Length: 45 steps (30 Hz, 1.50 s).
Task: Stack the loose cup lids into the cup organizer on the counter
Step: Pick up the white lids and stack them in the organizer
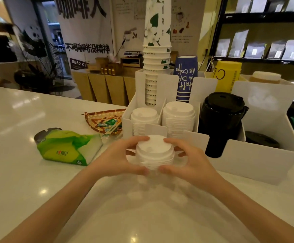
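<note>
We cup the lids (154,155) between left hand (118,158) and right hand (191,160), fingers curled around the stack to square it before the organizer (258,160).

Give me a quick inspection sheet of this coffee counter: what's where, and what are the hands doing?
Surface: white glossy counter.
Job's things: white lid stack held in front of the white organizer; two white lid stacks and black lids already inside.
Clutter: green tissue pack, woven basket of sachets.
Grippers: left hand and right hand grip the stack from both sides.
Cables: nothing seen.
Surroundings: paper cup stacks, shelves of bags, posters.
</note>
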Available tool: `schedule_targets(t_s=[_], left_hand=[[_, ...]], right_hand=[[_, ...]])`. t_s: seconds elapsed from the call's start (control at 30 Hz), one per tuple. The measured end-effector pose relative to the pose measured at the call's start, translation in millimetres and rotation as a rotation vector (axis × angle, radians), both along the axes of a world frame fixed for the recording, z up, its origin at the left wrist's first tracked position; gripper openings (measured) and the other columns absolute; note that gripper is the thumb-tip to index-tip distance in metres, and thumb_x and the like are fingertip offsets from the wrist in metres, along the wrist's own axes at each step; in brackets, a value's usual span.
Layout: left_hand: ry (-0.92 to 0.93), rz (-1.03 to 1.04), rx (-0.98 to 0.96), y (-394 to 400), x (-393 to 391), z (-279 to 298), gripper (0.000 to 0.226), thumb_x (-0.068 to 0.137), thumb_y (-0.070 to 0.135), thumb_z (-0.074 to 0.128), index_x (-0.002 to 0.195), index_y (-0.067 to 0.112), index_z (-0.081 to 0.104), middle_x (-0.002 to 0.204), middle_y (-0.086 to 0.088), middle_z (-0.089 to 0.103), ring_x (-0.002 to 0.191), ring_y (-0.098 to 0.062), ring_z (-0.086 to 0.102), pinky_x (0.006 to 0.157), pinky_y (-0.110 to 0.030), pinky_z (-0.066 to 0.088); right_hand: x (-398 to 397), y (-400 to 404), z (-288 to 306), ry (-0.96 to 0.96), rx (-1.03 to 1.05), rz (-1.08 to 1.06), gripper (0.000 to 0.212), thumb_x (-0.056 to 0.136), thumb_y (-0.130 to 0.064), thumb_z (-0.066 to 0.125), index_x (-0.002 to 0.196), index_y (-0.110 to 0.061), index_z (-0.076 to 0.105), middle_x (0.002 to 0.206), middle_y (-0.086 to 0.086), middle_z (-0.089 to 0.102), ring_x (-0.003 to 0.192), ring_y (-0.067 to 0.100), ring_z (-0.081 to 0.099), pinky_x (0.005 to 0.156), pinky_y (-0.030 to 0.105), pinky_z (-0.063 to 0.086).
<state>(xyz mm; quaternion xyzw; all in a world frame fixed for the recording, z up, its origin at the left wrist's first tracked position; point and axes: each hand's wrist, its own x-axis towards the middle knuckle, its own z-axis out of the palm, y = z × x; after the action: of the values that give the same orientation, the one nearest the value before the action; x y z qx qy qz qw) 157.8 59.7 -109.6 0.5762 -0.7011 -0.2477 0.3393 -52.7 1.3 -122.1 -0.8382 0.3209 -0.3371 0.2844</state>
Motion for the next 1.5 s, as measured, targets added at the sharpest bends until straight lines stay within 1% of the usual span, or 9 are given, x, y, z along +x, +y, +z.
schedule_targets(t_s=[0.2, 0.27, 0.33, 0.43, 0.53, 0.7, 0.87, 1.3, 1.5], left_hand=[[0.054, 0.039, -0.189, -13.5, 23.6, 52.0, 0.077, 0.047, 0.046, 0.078, 0.117, 0.039, 0.047, 0.126, 0.012, 0.047, 0.109, -0.001, 0.052, 0.089, -0.02, 0.047], [0.069, 0.064, -0.227, -24.1, 30.5, 63.0, 0.078, 0.044, 0.045, 0.078, 0.116, 0.036, 0.049, 0.126, 0.007, 0.047, 0.11, -0.005, 0.052, 0.089, -0.022, 0.048], [0.08, 0.089, -0.247, -37.2, 36.5, 70.0, 0.077, 0.043, 0.045, 0.078, 0.114, 0.035, 0.05, 0.125, 0.005, 0.049, 0.11, -0.008, 0.054, 0.09, -0.025, 0.048], [0.052, 0.143, -0.277, -57.4, 44.7, 72.7, 0.072, 0.045, 0.045, 0.079, 0.112, 0.034, 0.053, 0.119, 0.006, 0.057, 0.108, -0.008, 0.055, 0.092, -0.027, 0.046], [-0.071, 0.211, -0.31, -74.6, 51.2, 68.5, 0.066, 0.05, 0.047, 0.077, 0.111, 0.038, 0.053, 0.112, 0.012, 0.06, 0.106, -0.006, 0.053, 0.09, -0.024, 0.041], [-0.164, 0.212, -0.305, -87.1, 55.7, 57.7, 0.068, 0.053, 0.049, 0.075, 0.115, 0.039, 0.05, 0.125, 0.011, 0.053, 0.116, -0.004, 0.042, 0.101, -0.034, 0.034], [-0.26, 0.223, -0.222, -92.0, 53.9, 52.5, 0.068, 0.053, 0.053, 0.073, 0.116, 0.042, 0.049, 0.141, 0.001, 0.041, 0.128, -0.017, 0.034, 0.105, -0.046, 0.027], [-0.377, 0.197, -0.158, -94.6, 57.4, 49.9, 0.066, 0.064, 0.045, 0.07, 0.124, 0.033, 0.046, 0.144, 0.006, 0.034, 0.131, -0.013, 0.023, 0.106, -0.042, 0.02], [-0.568, 0.192, -0.1, -94.0, 49.5, 53.6, 0.073, 0.069, 0.046, 0.066, 0.132, 0.026, 0.036, 0.146, 0.002, 0.035, 0.133, -0.019, 0.024, 0.108, -0.042, 0.02]], right_hand=[[24.8, -20.6, 58.2, -0.037, -0.05, 0.055, 0.075, 0.057, -0.049, 0.076, 0.124, -0.036, 0.043, 0.115, -0.02, 0.047, 0.099, -0.011, 0.046, 0.076, 0.003, 0.038], [33.8, -32.9, 76.3, -0.005, -0.023, 0.099, 0.074, 0.062, -0.048, 0.073, 0.126, -0.034, 0.041, 0.117, -0.018, 0.045, 0.101, -0.002, 0.047, 0.082, 0.012, 0.039], [43.6, -49.5, 89.5, 0.014, -0.009, 0.109, 0.063, 0.072, -0.047, 0.065, 0.127, -0.031, 0.041, 0.121, -0.009, 0.048, 0.104, 0.009, 0.048, 0.082, 0.022, 0.042], [57.5, -76.3, 99.5, 0.069, -0.068, 0.076, 0.042, 0.087, -0.039, 0.049, 0.126, -0.025, 0.044, 0.126, -0.001, 0.052, 0.103, 0.013, 0.051, 0.076, 0.023, 0.04], [66.9, -97.0, 99.9, 0.142, -0.124, 0.057, 0.036, 0.091, -0.033, 0.043, 0.125, -0.021, 0.044, 0.123, 0.005, 0.056, 0.106, 0.018, 0.052, 0.084, 0.03, 0.04], [73.4, -115.6, 93.2, 0.324, -0.198, 0.028, 0.035, 0.091, -0.032, 0.041, 0.123, -0.019, 0.047, 0.121, 0.009, 0.058, 0.107, 0.023, 0.052, 0.089, 0.04, 0.043], [74.1, -121.8, 87.7, 0.449, -0.223, 0.005, 0.036, 0.092, -0.031, 0.037, 0.124, -0.017, 0.048, 0.127, 0.01, 0.056, 0.114, 0.026, 0.048, 0.096, 0.043, 0.04], [83.0, -110.1, 89.1, 0.638, -0.355, -0.043, 0.038, 0.094, -0.03, 0.029, 0.113, -0.01, 0.054, 0.119, 0.015, 0.059, 0.109, 0.031, 0.048, 0.096, 0.049, 0.037], [83.1, -108.9, 89.1, 0.703, -0.45, -0.086, 0.039, 0.093, -0.033, 0.029, 0.112, -0.012, 0.056, 0.115, 0.013, 0.059, 0.105, 0.028, 0.048, 0.093, 0.046, 0.039]])
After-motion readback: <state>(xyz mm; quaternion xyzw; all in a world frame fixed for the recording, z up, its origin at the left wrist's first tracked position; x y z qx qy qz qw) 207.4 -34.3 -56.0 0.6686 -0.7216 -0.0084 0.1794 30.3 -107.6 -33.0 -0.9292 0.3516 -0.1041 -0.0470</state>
